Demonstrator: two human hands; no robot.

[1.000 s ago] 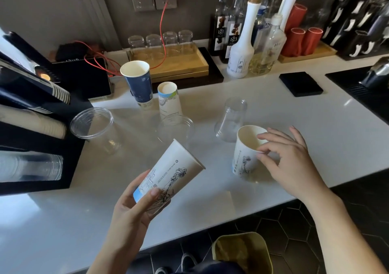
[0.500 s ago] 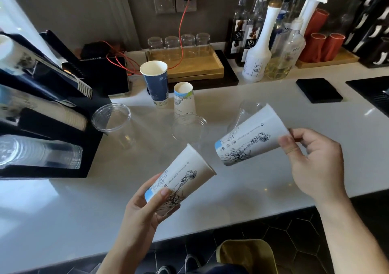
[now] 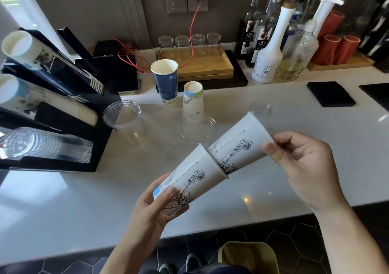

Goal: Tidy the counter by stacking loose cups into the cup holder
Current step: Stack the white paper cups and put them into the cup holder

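My left hand (image 3: 151, 208) grips a white printed paper cup (image 3: 189, 179) by its base, its mouth tilted up to the right. A second matching paper cup (image 3: 242, 145), held at its rim end by my right hand (image 3: 301, 164), has its base just inside the first cup's mouth. Loose on the counter stand a blue paper cup (image 3: 166, 82), an upside-down small paper cup (image 3: 193, 99), two upright clear plastic cups (image 3: 124, 120) (image 3: 199, 127) and an upside-down clear cup (image 3: 260, 109). The black cup holder (image 3: 69, 124) at the left holds rows of stacked cups.
A wooden tray (image 3: 202, 67) with upturned glasses sits at the back. Syrup bottles (image 3: 267, 55) and red cups (image 3: 336, 48) stand at the back right. A black coaster (image 3: 330, 94) lies on the white counter (image 3: 63, 206). A yellow bin (image 3: 248, 257) stands on the floor below.
My right hand lifted the second paper cup off the counter, turned it on its side and brought it left until its base entered the cup in my left hand.
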